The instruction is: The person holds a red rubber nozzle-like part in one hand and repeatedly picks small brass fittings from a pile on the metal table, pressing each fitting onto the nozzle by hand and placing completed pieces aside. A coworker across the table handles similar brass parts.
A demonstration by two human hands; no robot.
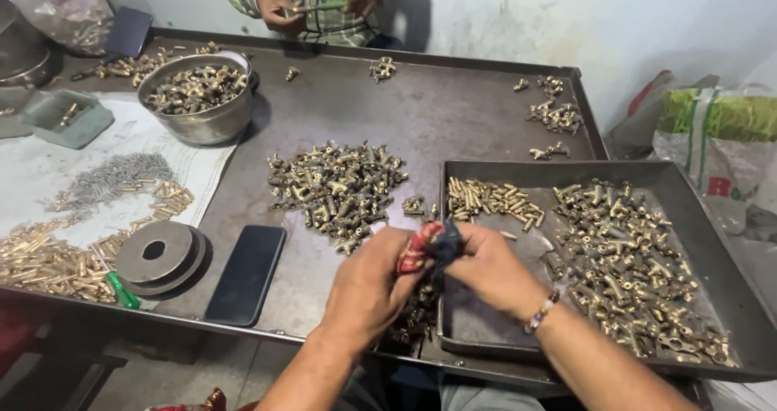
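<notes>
My left hand [368, 285] and my right hand [490, 269] meet over the table's near edge, both gripping a small tool with a red and dark handle [429, 247]. Under them lies a little heap of brass fittings [414, 318]. A bigger pile of brass fittings [336, 188] sits just beyond my hands. To the right, a dark metal tray [486, 326] holds brass tubes [490, 199] and many brass fittings [627, 261].
A black phone [245, 273] and two metal discs [158, 255] lie at the left, near brass pins [48, 261] and grey screws [113, 176] on paper. A steel bowl [198, 119] of fittings stands at the back. Another person's hands [279, 10] work across the table.
</notes>
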